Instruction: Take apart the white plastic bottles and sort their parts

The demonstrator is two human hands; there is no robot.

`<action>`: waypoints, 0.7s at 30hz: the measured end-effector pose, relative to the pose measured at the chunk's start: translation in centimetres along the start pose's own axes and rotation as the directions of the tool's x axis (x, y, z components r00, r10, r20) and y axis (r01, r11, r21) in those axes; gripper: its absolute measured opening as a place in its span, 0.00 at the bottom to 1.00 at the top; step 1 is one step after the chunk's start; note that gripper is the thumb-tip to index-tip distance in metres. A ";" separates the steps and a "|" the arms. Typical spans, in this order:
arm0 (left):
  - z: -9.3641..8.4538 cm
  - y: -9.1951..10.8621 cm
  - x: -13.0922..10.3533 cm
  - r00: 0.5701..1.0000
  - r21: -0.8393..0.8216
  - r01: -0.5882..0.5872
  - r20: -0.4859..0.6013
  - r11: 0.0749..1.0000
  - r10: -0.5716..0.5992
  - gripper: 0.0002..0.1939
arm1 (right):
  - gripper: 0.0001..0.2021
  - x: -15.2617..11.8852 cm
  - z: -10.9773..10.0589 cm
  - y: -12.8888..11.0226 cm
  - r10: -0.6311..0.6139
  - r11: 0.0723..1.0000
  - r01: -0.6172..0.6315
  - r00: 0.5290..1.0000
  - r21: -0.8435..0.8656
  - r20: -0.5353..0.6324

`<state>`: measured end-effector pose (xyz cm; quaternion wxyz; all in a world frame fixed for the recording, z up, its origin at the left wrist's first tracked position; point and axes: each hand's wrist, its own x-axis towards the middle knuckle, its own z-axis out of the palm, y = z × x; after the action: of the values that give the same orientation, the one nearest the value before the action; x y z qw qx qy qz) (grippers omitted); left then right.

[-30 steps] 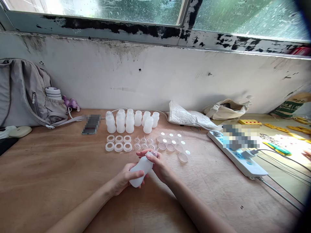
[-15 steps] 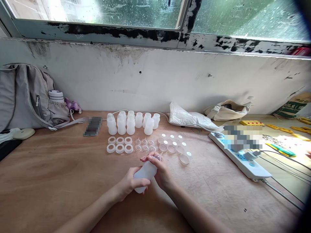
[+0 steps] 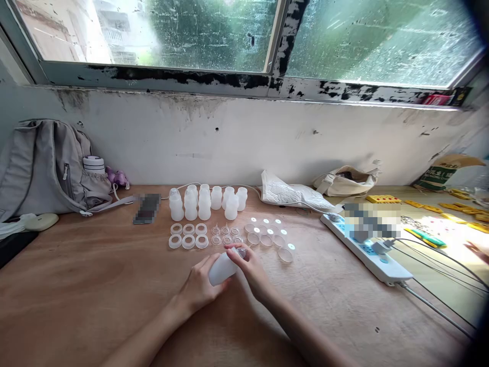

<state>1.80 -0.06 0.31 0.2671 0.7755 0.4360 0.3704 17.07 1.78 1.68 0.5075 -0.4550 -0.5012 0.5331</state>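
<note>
My left hand (image 3: 202,283) is wrapped around a frosted white baby bottle (image 3: 221,270), which tilts with its top up and to the right. My right hand (image 3: 248,265) has its fingers closed about the bottle's top end, where a small clear rounded piece (image 3: 241,252) shows, perhaps a nipple; the fingers partly cover it. Just beyond the hands lie white screw rings (image 3: 188,241), clear nipples (image 3: 226,239) and clear caps (image 3: 286,255) with white discs (image 3: 291,246) beside them. Several more frosted bottles (image 3: 231,208) stand upright behind these rows.
A white power strip (image 3: 367,252) with plugs and cables lies at the right. Along the wall are a grey backpack (image 3: 49,163), a white padded bag (image 3: 294,193) and a beige pouch (image 3: 346,182). A blurred dark phone-like object (image 3: 147,208) lies left of the bottles.
The bottle and both hands have shifted slightly left and the bottle lies flatter. My left hand has turned, its back now more toward me. The camera view has tipped upward a little.
</note>
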 end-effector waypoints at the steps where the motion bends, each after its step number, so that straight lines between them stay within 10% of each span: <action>1: -0.1 -0.3 0.1 1.000 0.034 -0.011 -0.018 0.999 0.012 0.22 | 0.13 0.0 -1.1 -0.2 -0.040 0.996 0.039 0.999 -0.086 -0.002; 7: -0.9 -1.7 0.4 0.992 0.209 -0.105 -0.046 0.972 0.117 0.20 | 0.14 -0.1 -9.9 -1.6 -0.459 0.578 0.122 0.866 -0.807 -0.198; 12: -1.8 -2.6 0.6 0.979 0.306 -0.183 -0.036 0.934 0.203 0.21 | 0.22 -0.2 -13.6 -1.6 -0.239 0.262 -0.276 0.910 -0.925 -0.339; 17: -2.9 -3.4 0.6 0.931 0.336 -0.343 -0.004 0.877 0.366 0.22 | 0.24 0.1 -13.2 -1.1 -0.106 0.160 -0.340 0.927 -0.927 -0.359; 21: -3.4 -4.0 0.6 0.922 0.368 -0.353 -0.020 0.860 0.387 0.22 | 0.19 0.5 -11.4 -1.6 -0.128 0.263 -0.210 0.960 -0.942 -0.250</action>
<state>-2.67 2.70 -0.49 0.0250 0.8620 0.3509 0.3649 28.53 3.07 2.33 0.1771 -0.7511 -0.6329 0.0630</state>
